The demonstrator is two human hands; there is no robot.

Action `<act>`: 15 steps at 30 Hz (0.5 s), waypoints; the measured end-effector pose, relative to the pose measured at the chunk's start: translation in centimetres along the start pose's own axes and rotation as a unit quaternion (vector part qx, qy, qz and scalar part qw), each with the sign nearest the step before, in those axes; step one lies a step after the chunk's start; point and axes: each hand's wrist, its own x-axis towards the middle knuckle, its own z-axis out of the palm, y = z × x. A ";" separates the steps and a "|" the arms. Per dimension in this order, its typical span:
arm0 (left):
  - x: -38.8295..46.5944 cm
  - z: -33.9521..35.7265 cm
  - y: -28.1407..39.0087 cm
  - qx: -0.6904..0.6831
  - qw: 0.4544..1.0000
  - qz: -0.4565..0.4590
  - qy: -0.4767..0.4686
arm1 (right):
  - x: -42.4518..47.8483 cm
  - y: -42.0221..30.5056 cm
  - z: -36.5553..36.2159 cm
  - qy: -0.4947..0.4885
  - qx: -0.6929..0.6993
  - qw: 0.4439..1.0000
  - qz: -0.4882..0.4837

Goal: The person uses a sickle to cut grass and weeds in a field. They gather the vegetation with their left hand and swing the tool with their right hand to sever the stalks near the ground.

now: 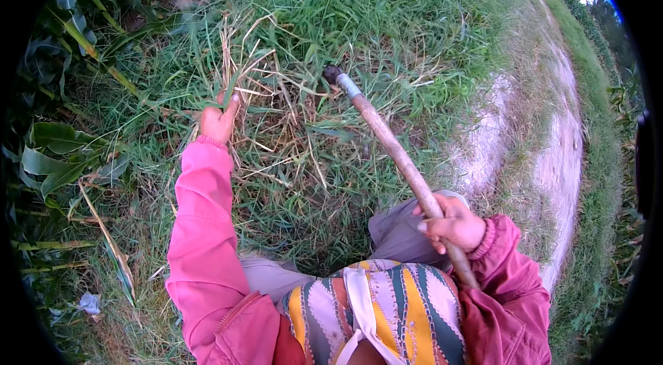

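Note:
My left hand (pixel 218 120) is closed around a bunch of dry and green grass stalks (pixel 228 62), whose straw-coloured ends fan out above the fist. My right hand (pixel 451 225) grips a long wooden tool handle (pixel 391 145) near its lower end, by my right knee. A grey metal collar (pixel 348 85) and a dark, rounded end (pixel 331 74) top the handle, close to the grass. Whatever blade the tool has is hidden or cannot be made out. Between both hands lies a patch of flattened dry straw (pixel 279 121) mixed with green grass.
Corn plants (pixel 65 152) stand along the left, with a dry, bent leaf (pixel 111 243) below. Taller green grass (pixel 373 7) grows ahead. To the right runs a pale dirt track (pixel 559 158) with a grassy verge. A crumpled piece of plastic (pixel 90 303) lies lower left.

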 end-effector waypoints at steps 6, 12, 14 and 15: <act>-2.6 0.6 5.4 -0.076 0.992 0.047 -0.088 | 1.5 0.8 0.0 0.010 -0.027 0.999 -0.039; -4.6 6.6 10.9 0.195 0.928 0.199 -0.246 | 5.3 -0.3 -2.5 0.088 0.112 0.981 -0.128; -5.0 9.6 12.0 0.250 0.900 0.255 -0.252 | 6.3 -0.3 -3.9 0.074 0.209 0.962 -0.158; -4.9 11.5 13.3 0.248 0.896 0.266 -0.255 | 6.7 -0.1 -4.7 0.068 0.257 0.949 -0.171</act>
